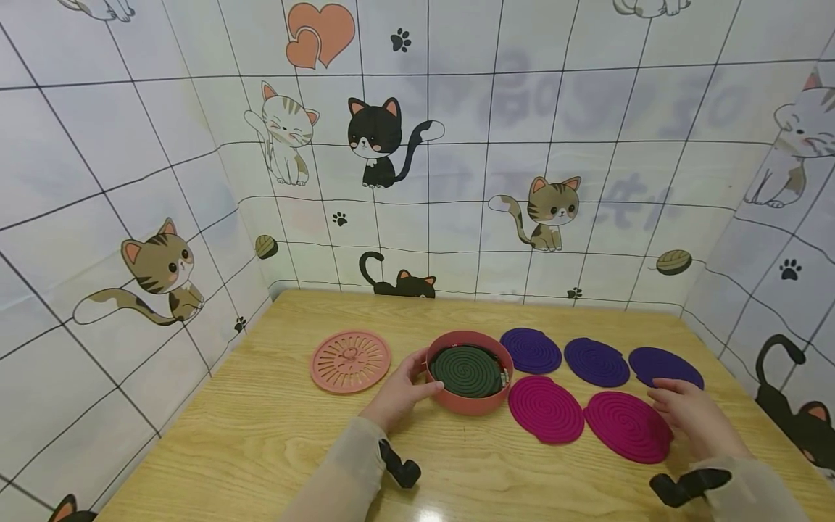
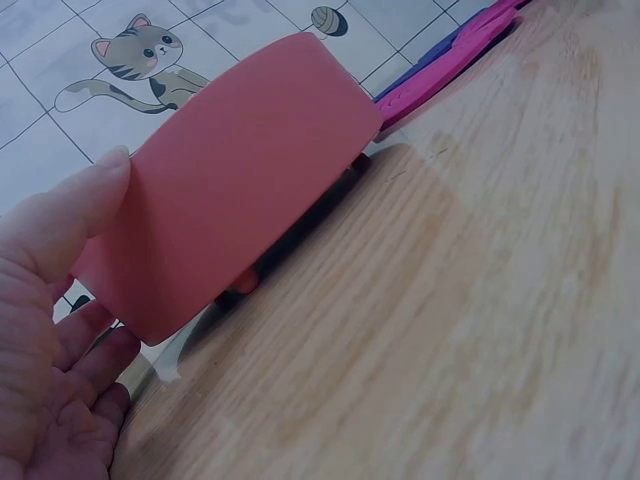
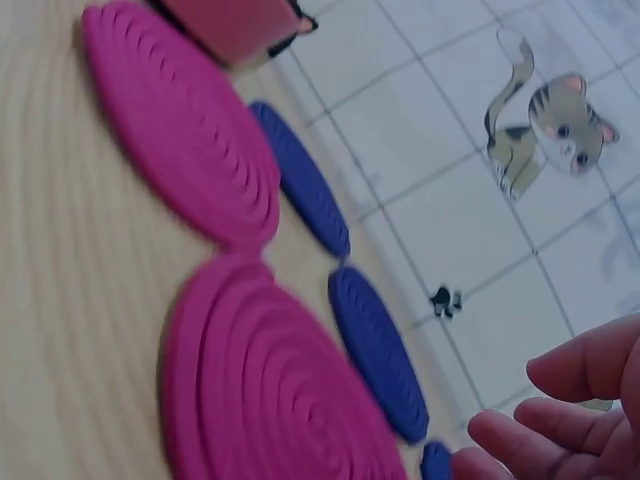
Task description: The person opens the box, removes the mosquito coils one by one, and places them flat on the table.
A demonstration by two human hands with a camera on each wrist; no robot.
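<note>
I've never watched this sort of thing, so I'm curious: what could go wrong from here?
The right hand is close to both the rightmost purple coil and the right magenta coil, so reaching for one might knock the other. The left hand grips only the left side of the red bowl, and the left magenta coil lies just beside it, so a slip could push the bowl into that coil.

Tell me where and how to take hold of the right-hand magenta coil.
Probably best pinched at the rim of its right side, with the right hand coming in low from the right. The magenta coil lies flat and is thin, so its edge offers the likeliest hold; its left edge is crowded by the other magenta coil.
</note>
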